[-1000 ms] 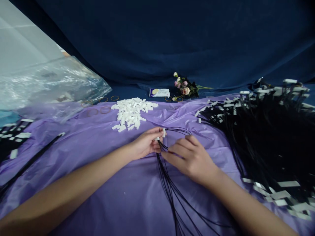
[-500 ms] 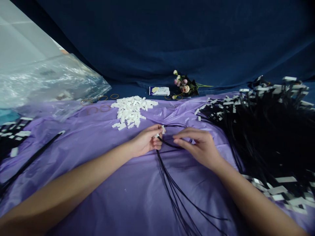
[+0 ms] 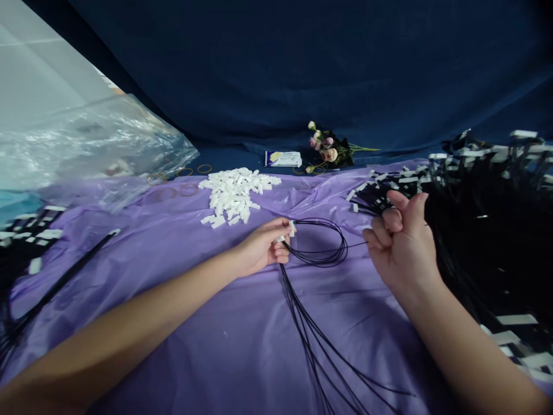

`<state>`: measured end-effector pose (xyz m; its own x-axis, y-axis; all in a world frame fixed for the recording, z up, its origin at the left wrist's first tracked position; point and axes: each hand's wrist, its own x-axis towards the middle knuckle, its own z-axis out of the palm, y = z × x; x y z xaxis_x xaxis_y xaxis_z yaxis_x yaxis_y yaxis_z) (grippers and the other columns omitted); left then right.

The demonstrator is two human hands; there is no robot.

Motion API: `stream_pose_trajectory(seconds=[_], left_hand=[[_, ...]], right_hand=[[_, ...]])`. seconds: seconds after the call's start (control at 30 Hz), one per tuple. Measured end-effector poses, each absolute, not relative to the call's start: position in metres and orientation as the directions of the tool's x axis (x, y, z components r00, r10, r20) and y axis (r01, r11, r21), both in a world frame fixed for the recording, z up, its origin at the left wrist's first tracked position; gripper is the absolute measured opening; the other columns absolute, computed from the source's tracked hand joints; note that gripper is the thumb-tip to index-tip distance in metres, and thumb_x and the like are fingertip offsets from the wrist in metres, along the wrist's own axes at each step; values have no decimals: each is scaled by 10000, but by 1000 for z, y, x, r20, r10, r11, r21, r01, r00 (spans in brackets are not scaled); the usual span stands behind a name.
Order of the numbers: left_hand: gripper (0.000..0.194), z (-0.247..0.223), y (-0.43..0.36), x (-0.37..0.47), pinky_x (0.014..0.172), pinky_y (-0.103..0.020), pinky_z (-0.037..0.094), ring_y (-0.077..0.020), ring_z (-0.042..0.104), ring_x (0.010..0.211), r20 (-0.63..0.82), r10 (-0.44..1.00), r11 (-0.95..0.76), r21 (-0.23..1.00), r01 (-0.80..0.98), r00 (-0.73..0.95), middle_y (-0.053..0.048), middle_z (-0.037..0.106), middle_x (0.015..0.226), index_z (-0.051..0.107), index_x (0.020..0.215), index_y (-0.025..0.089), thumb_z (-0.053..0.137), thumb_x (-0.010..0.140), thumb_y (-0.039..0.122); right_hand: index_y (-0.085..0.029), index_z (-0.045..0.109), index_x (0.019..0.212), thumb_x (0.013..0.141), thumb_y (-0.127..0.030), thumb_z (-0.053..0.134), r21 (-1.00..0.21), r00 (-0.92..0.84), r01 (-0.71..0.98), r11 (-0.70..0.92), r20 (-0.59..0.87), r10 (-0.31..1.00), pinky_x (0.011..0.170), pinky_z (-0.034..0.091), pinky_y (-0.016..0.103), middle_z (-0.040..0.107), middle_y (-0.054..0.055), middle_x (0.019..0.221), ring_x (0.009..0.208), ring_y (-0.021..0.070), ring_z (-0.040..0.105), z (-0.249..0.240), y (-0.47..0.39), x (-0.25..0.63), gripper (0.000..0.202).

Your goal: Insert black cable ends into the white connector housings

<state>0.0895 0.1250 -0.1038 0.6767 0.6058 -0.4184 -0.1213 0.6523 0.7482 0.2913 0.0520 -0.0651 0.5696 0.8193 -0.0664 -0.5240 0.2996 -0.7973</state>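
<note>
My left hand pinches a bundle of thin black cables near their white end pieces, at the centre of the purple sheet. From there the cables loop to the right, and several long tails hang down towards the front. My right hand is raised to the right of the loop, its fingers curled round a single black strand that runs back to the loop. Behind my left hand lies a heap of small white pieces.
Black cables with white tags are piled on the right, and more lie at the far left. Clear plastic covers the back left. A small packet and artificial flowers lie at the back, near rubber bands.
My right hand has moved right and turned palm up, with a strand drawn out from the loop. The loop now shows fully. My left hand keeps its hold.
</note>
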Motion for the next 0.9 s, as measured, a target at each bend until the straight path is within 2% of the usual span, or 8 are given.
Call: stream_pose_trajectory(seconds=[0.07,0.2,0.3,0.37,0.47,0.53,0.67,0.9], left_hand=[[118,-104,124,90,443,-161,275,0,323,411,-418,607,647,753,-116,676,47,417,592,512,818,170,609,826,237],[131,-104,124,90,440,-164,263,-8,312,424,-402,613,631,767,-116,681,50,402,585,510,827,178,616,823,255],[165,-104,123,90,448,-163,259,-11,298,438,-390,614,623,773,-118,687,61,372,570,508,838,182,639,812,277],[187,-104,122,90,456,-166,263,-13,298,447,-380,615,616,778,-121,691,64,364,574,508,853,185,655,802,290],[199,-104,120,89,458,-173,265,-14,297,448,-369,628,592,798,-113,685,66,372,589,508,878,193,658,798,297],[205,-104,119,89,453,-175,266,-13,292,442,-361,637,572,814,-103,681,67,379,594,502,878,195,654,800,308],[229,-103,117,89,452,-177,284,-12,295,439,-355,642,544,835,-78,679,69,389,595,491,880,194,652,803,338],[239,-102,116,90,448,-175,316,-21,292,435,-343,654,505,862,-51,674,78,385,568,478,904,209,650,804,341]], right_hand=[[-201,554,867,826,-624,525,-848,450,-499,180,-76,890,337,166,170,259,-100,495,380,50,169,-65,50,285,427],[-249,451,872,764,-750,462,-923,205,-382,54,-27,978,375,138,189,325,-76,569,422,68,190,-73,46,273,513],[-242,391,821,866,-628,438,-980,99,-199,29,10,995,406,181,200,331,-63,602,460,80,237,-82,43,269,392],[-221,387,769,923,-498,435,-997,96,28,69,72,993,449,245,210,340,-52,617,503,86,288,-88,42,268,321],[-196,453,753,934,-388,447,-917,91,383,111,157,983,515,293,223,388,-40,616,556,93,353,-92,41,267,263],[-187,489,766,924,-355,460,-860,106,503,91,166,980,517,286,226,411,-40,598,551,94,374,-94,41,265,233],[-180,513,762,910,-342,468,-821,149,568,58,171,974,493,268,227,433,-42,562,509,92,385,-96,43,262,224],[-175,537,770,900,-344,481,-823,154,565,57,172,973,493,277,221,471,-36,563,507,93,413,-96,43,261,221]])
